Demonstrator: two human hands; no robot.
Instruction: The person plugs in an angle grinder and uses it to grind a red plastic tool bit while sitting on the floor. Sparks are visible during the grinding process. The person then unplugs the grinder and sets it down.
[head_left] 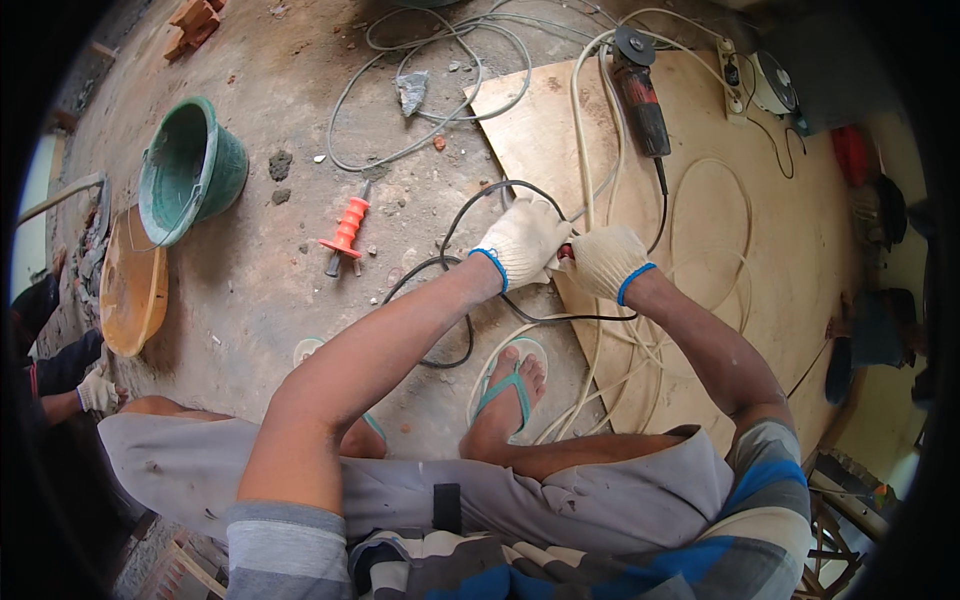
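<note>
Both my hands wear white knitted gloves with blue cuffs and meet in the middle of the head view. My right hand is closed around a small dark red piece that shows between the gloves. Its kind is mostly hidden. My left hand is closed beside it, its fingertips turned toward the piece; what it grips is covered by the glove. Loops of black cable run around and under my hands. Beyond them, an angle grinder with a disc lies on a plywood sheet, its black cord leading back toward my hands.
An orange-handled chisel lies on the rough floor left of my hands. Farther left are a green bucket and an orange basin. Pale cables coil over the plywood near a power strip. Another person's gloved hand shows at far left.
</note>
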